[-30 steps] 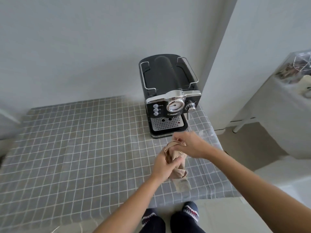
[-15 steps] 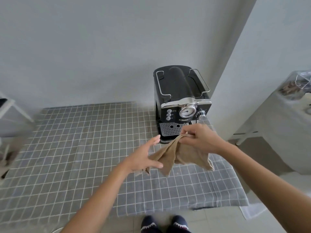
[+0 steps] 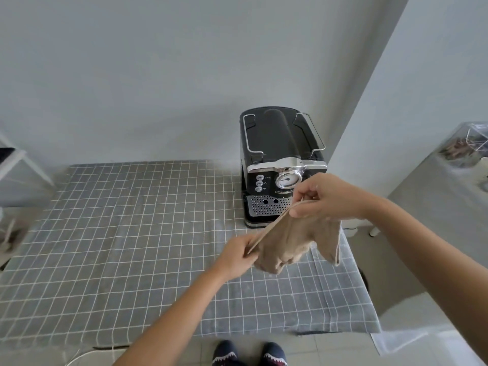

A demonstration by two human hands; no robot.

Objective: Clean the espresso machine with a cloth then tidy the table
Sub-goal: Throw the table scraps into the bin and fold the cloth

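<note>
Inspector: Left hand (image 3: 239, 256) and right hand (image 3: 326, 198) each pinch the cloth (image 3: 295, 241), stretched just before the espresso machine (image 3: 280, 165).

Assessor: Risk?

Inspector: Hanging corner may snag the controls.

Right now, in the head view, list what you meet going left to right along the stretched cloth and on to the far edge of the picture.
left hand → beige cloth → right hand → cluttered side table
</note>
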